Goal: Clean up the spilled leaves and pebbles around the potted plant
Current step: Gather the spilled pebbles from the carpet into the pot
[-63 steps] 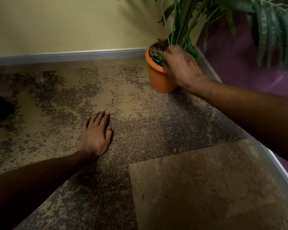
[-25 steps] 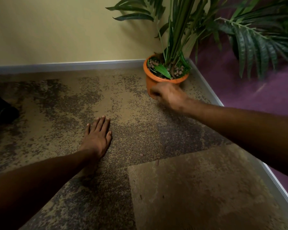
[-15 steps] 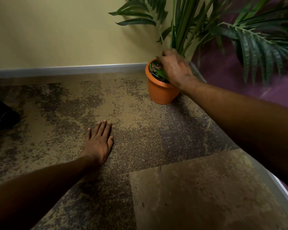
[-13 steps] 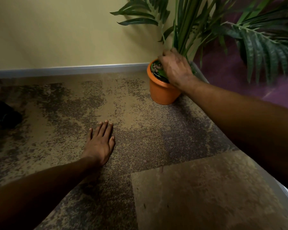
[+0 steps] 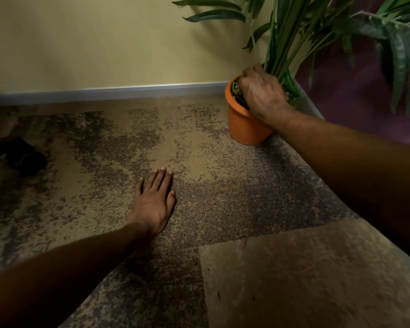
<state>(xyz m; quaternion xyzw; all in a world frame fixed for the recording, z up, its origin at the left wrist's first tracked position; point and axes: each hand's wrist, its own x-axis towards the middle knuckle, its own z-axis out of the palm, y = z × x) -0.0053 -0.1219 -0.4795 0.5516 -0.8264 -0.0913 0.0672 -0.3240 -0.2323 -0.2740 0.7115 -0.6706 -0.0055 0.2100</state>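
An orange plant pot (image 5: 245,125) stands in the corner of the room with long green fronds (image 5: 291,36) rising from it. My right hand (image 5: 262,95) lies over the pot's top, fingers curled down among the pebbles (image 5: 237,90) at the stems; what the fingers hold is hidden. My left hand (image 5: 155,202) rests flat on the carpet, palm down, fingers together, holding nothing. One small pebble (image 5: 220,229) lies on the carpet to the right of that hand.
The mottled brown carpet (image 5: 282,280) runs to a grey skirting (image 5: 118,92) under a yellow wall. A purple wall (image 5: 355,100) closes the right side. A dark object (image 5: 21,157) lies on the floor at far left.
My right hand rose from the carpet in front of the pot up onto the pot's top and stays there. My left hand has kept its place on the floor.
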